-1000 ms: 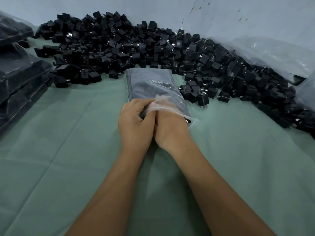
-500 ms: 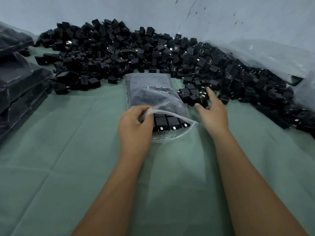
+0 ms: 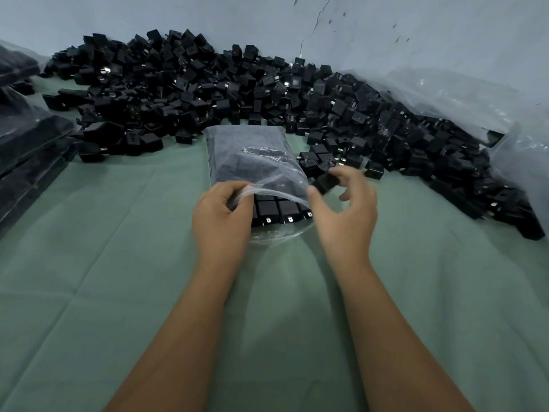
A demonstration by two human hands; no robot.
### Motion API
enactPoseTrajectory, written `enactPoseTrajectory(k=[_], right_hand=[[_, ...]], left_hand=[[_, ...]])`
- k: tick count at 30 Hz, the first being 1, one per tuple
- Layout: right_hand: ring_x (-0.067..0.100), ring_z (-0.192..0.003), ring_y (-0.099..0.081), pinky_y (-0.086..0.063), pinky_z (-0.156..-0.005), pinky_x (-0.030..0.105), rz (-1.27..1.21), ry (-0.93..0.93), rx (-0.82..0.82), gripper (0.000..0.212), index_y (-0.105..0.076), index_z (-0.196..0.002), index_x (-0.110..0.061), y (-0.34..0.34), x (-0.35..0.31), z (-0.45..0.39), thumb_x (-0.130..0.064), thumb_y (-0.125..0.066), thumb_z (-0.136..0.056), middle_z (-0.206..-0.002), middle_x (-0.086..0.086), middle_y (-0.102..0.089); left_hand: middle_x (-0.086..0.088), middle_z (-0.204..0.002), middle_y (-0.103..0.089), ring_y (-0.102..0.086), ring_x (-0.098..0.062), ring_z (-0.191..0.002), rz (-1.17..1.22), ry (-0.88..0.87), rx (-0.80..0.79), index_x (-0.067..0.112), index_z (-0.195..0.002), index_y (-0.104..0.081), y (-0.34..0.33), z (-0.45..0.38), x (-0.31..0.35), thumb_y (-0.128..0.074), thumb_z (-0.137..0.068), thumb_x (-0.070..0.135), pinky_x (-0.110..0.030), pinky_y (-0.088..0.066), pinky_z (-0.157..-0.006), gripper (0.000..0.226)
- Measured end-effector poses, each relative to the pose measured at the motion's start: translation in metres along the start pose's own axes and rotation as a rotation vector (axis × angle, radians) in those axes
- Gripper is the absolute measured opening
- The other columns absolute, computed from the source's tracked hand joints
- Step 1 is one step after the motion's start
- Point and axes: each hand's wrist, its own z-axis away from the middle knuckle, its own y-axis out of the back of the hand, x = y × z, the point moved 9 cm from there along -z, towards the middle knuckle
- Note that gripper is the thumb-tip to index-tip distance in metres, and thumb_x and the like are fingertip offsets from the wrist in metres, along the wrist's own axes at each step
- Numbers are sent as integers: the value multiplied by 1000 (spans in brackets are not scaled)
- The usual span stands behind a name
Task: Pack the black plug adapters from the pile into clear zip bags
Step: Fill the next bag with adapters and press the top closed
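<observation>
A clear zip bag (image 3: 252,156) lies on the green cloth, its mouth facing me, with a row of black plug adapters (image 3: 285,211) showing inside the opening. My left hand (image 3: 221,217) pinches the bag's upper lip and holds the mouth up. My right hand (image 3: 344,209) pinches one black adapter (image 3: 325,182) just right of the bag's mouth. A big pile of black adapters (image 3: 237,93) stretches along the wall behind the bag and down the right side.
Filled bags of adapters (image 3: 26,138) are stacked at the left edge. Loose clear plastic (image 3: 445,96) lies against the wall at the right. The green cloth (image 3: 118,278) covers the table in front of me.
My right hand left the bag's mouth, reached to the pile's near edge, and has come back toward the bag with one adapter. My left hand stayed on the bag's lip.
</observation>
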Motion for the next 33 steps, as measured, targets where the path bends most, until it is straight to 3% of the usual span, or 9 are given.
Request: enactPoseTrajectory(k=[5,10,13,15,17,21,24,29,33], right_hand=[[16,-83,-53,-46,-74,27,-119,164,-172,27,-53,-91,-19,-26,-41,45,-14,-63,-66,-86,-11,-55],[4,-76,-45,-42,-68,14,-29,221,-225,23,-53,-86,-11,-41,-49,54,-9,-71,-72,-94,-3,-47],[13,-80,-52,-50,-65,34,137,159,-302,16,-56,-90,-11,-51,-41,51,-13,-69,-81,-105,-1,-47],[17,-89,-56,-51,-65,38,273,184,-352,16,-62,-100,-13,-57,-40,52,-17,-64,-85,-114,-1,-49],[19,-91,-55,-51,-68,36,356,233,-301,18,-67,-101,-15,-52,-43,51,-17,-63,-83,-111,1,-51],[23,-72,-50,-43,-59,34,379,367,-57,10,-69,-77,-8,-27,-57,52,-11,-59,-78,-81,6,-54],[24,-67,-54,-44,-54,32,368,388,-89,23,-72,-79,-13,-28,-61,56,-18,-50,-79,-75,5,-58],[26,-101,-52,-41,-86,34,646,321,-404,44,-65,-116,-29,-60,-47,66,-37,-37,-84,-107,4,-59],[23,-120,-42,-28,-105,32,754,270,-499,51,-49,-135,-19,-73,-36,66,-40,-35,-91,-130,3,-53]], left_hand=[[2,-88,-72,-66,-19,-88,31,-4,9,23,-90,-74,1,1,2,-63,-83,16,-46,-53,-83,15],[3,-89,-70,-66,-20,-89,66,-4,7,34,-83,-69,2,1,4,-63,-84,13,-48,-53,-84,21],[4,-89,-70,-65,-19,-89,73,-15,-3,33,-85,-69,1,2,4,-62,-83,19,-49,-53,-84,16],[5,-90,-70,-65,-18,-91,61,-13,-13,33,-85,-70,0,1,3,-63,-84,18,-47,-53,-85,16],[5,-91,-71,-66,-15,-91,56,-4,-19,36,-85,-69,0,0,2,-65,-85,16,-43,-53,-87,20],[4,-92,-72,-66,-11,-89,93,27,-16,32,-88,-71,0,0,1,-65,-88,14,-36,-54,-86,19],[3,-93,-72,-66,-13,-91,98,39,-18,26,-92,-73,0,-1,0,-65,-88,13,-39,-54,-87,16],[1,-92,-72,-67,-15,-89,122,23,-11,27,-90,-73,0,0,1,-65,-88,14,-41,-55,-85,15],[7,-89,-71,-65,-8,-87,79,-60,13,33,-87,-71,1,2,8,-63,-84,20,-31,-54,-83,15]])
